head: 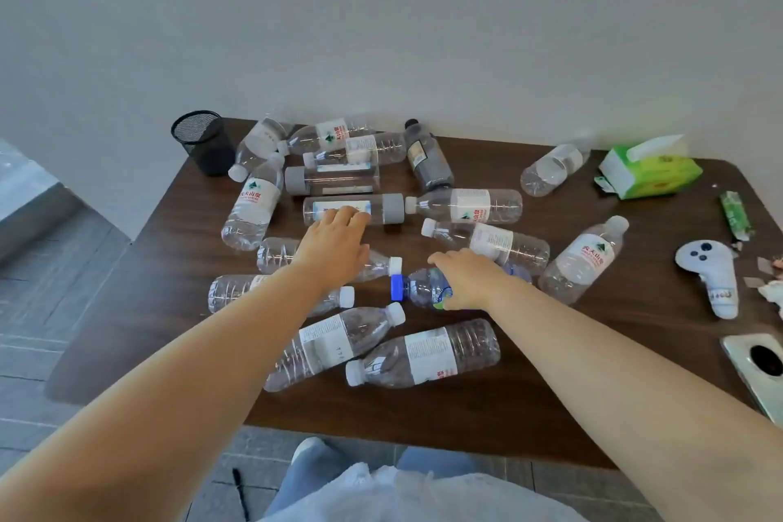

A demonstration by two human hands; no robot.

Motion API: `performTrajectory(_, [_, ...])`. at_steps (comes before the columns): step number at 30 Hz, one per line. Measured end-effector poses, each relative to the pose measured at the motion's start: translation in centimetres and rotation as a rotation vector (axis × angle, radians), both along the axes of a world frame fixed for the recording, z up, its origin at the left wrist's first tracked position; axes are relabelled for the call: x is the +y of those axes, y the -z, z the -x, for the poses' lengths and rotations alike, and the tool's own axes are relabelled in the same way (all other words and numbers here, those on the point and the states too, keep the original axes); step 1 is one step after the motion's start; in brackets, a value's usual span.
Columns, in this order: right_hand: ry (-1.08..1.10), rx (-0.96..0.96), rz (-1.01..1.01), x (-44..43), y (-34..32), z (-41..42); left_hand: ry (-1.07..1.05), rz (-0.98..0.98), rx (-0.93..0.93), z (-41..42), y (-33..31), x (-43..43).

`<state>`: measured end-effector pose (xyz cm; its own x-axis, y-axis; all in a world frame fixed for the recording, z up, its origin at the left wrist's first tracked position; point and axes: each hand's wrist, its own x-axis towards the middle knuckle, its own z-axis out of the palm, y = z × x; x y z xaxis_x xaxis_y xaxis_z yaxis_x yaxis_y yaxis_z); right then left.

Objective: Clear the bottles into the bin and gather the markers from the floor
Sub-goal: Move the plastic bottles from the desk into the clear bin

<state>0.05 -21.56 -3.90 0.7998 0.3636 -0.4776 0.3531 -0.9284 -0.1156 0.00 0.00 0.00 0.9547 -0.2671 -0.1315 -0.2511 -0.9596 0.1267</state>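
Sixteen bottles (428,356) can be counted on one table (551,386): two grey-capped bottles (330,180), one blue-capped bottle (417,288), one dark bottle (428,161), twelve other clear ones. One mesh cup (203,142), one tissue pack (648,172), one green wrapper (735,216), one white controller (712,271), one phone (758,369). One marker (240,494) on the floor. Two hands: left hand (334,246), right hand (464,278).

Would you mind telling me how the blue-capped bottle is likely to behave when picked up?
The blue-capped bottle looks empty, so probably light. Lying on its side on the table, it may roll if nudged. Its thin clear plastic likely dents under squeezing.
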Motion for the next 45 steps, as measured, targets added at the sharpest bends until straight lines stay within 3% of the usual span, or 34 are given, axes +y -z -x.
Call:
performTrajectory(5, [-0.003, -0.008, 0.055, -0.2, 0.1, -0.1, -0.015, 0.012, 0.075, -0.1, 0.5, -0.5])
performTrajectory(11, [0.072, -0.080, -0.172, -0.7, -4.9, -1.8, -0.108, 0.095, 0.107, -1.9, 0.6, 0.7])
performTrajectory(16, [0.143, -0.182, -0.364, 0.4, -6.9, -2.8, -0.022, -0.111, 0.265, -3.0, 2.1, 1.4])
performTrajectory(21, [0.229, -0.151, -0.574, 2.1, -7.0, -2.8, -0.003, -0.135, 0.308, -4.3, 3.5, 2.8])
performTrajectory(27, [0.246, -0.199, -0.646, 4.3, -7.9, -3.1, 0.118, -0.291, 0.445, -6.0, 4.2, 4.9])
performTrajectory(31, [0.259, -0.143, -0.700, 6.0, -7.9, -3.3, 0.184, -0.286, 0.342, -5.8, 4.8, 5.6])
performTrajectory(35, [0.296, -0.173, -0.765, 7.7, -8.0, -3.6, 0.197, -0.205, 0.055, -4.7, 4.1, 7.9])
performTrajectory(40, [0.332, -0.333, -0.939, 11.8, -9.2, -4.6, 0.063, 0.035, -0.218, -2.0, 2.5, 14.6])
performTrajectory(45, [0.250, -0.444, -1.069, 19.0, -10.2, -5.6, -0.192, 0.280, -0.324, 1.9, 1.0, 21.1])
